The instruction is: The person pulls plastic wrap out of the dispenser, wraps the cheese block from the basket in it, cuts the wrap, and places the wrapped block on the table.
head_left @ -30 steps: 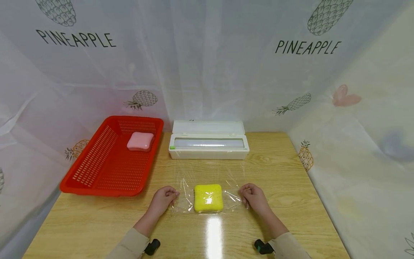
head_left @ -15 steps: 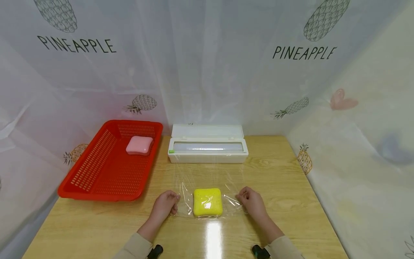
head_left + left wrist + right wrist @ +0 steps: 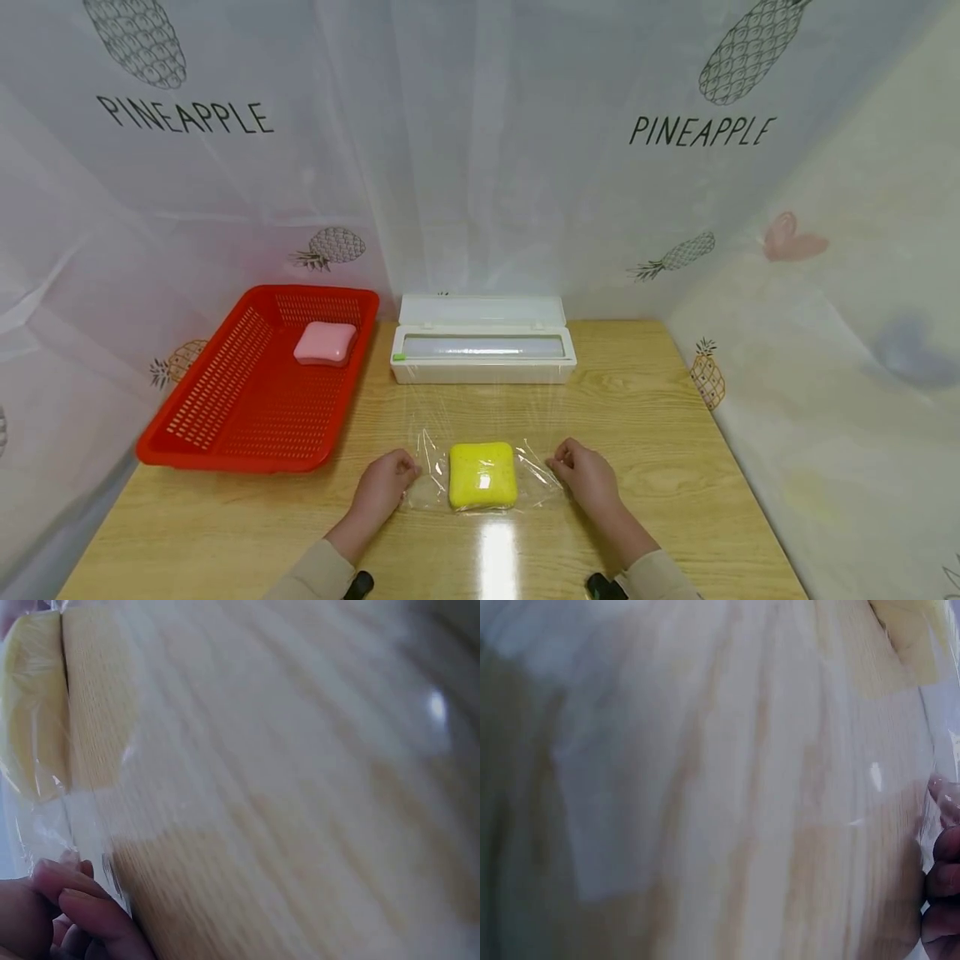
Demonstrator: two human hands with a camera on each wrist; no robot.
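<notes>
On my screen, the red basket (image 3: 232, 461) with its pink block (image 3: 326, 343) sits toward the back-left corner of the bench (image 3: 637, 375); next, the left hand (image 3: 382, 483) has its fingers pinching the clear film (image 3: 431, 460), the yellow block (image 3: 483, 475) lies mid-bench under it, and the right hand's (image 3: 590, 477) fingers pinch the film's other side. I judge uneven pulling could wrinkle or tear the film, or drag the white box (image 3: 483, 372) forward from the back edge. The curtain (image 3: 450, 167) reads "PINEAPPLE" twice; I can read no brand.

On the desk (image 3: 637, 450), the basket (image 3: 273, 408) stood left of the dispenser (image 3: 483, 372) and held one block (image 3: 326, 342) in its far right part. Before the dispenser, a second block (image 3: 483, 475) lay under the film (image 3: 534, 479), between the left grip (image 3: 384, 485) and the right grip (image 3: 587, 475).
</notes>
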